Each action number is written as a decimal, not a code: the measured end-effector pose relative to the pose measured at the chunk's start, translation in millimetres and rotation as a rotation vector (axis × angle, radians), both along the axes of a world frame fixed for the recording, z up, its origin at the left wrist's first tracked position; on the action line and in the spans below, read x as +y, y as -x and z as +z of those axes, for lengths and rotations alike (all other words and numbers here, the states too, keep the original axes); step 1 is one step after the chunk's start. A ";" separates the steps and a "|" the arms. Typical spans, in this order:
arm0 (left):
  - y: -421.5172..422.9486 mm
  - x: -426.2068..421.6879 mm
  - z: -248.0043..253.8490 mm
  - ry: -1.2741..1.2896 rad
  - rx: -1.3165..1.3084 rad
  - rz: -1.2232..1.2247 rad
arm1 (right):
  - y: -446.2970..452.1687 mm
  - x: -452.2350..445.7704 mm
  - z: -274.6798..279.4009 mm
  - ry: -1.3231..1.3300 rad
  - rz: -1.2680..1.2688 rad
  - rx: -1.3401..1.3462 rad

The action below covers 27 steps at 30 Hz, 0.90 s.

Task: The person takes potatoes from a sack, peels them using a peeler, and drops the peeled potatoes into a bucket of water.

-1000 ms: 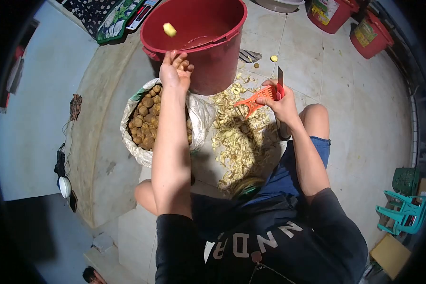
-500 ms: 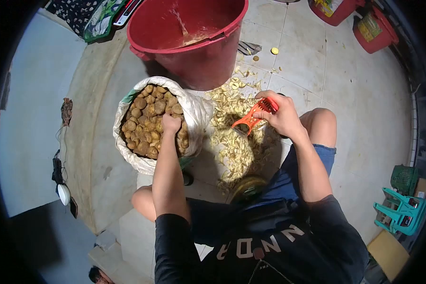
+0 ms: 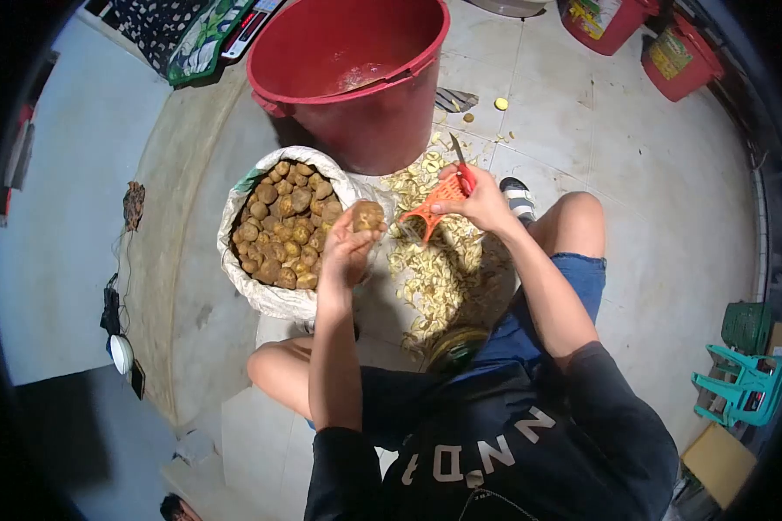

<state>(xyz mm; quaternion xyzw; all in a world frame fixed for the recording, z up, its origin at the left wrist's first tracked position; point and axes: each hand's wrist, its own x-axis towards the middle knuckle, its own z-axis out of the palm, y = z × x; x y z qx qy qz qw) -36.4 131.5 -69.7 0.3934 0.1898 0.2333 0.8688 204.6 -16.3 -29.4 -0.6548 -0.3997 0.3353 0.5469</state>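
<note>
1. Head view: pale tiled floor (image 3: 660, 200) spreads under and around the work; the person sits low, knees to either side.
2. Red tub (image 3: 365, 130), upright, ahead of the person. Something glistening lies low inside; too blurred to identify.
3. White sack (image 3: 232, 230), left of centre and just beside the tub. Mouth rolled open, green patch at its rim, filled with brown potatoes (image 3: 278, 230).
4. Pale peelings (image 3: 443, 300), scattered loose on the floor between the knees and up to the tub's base.
5. Two red buckets (image 3: 682, 65) at far upper right, well apart from the tub.
6. Teal stool (image 3: 738, 386) at right edge, near a dark green basket (image 3: 745, 327).
7. Left hand (image 3: 347, 252): palm up, fingers partly curled, closed around one potato. Located over the sack's right edge.
8. Right hand (image 3: 487, 201): closed on two tools at once, above the peelings.
9. Orange peeler (image 3: 432, 208), in the right hand, its head angled toward the left hand. Whether its blade is clean: cannot tell.
10. Knife (image 3: 457, 151), red handle in the same grip, blade pointing up toward the tub.
11. Held potato (image 3: 368, 216), skin on, at the left fingertips; near the peeler, apart from it.
12. Yellow piece (image 3: 501, 104) on the floor, right of the tub; small brown piece (image 3: 468, 117) near it.
</note>
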 end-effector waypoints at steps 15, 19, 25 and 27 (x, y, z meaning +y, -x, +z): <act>-3.8 -65.7 21.4 -0.003 -0.137 0.239 | 90.1 -22.9 43.7 0.308 0.200 -0.887; 2.0 -65.4 22.7 -0.154 -0.055 0.246 | 91.6 -22.8 52.6 0.301 0.208 -0.886; -6.1 -63.0 29.6 -0.027 -0.109 0.207 | 54.5 -9.5 30.3 0.412 0.107 -0.636; -2.1 -60.7 20.5 -0.015 -0.091 0.237 | 64.6 -14.1 21.9 0.473 0.187 -0.608</act>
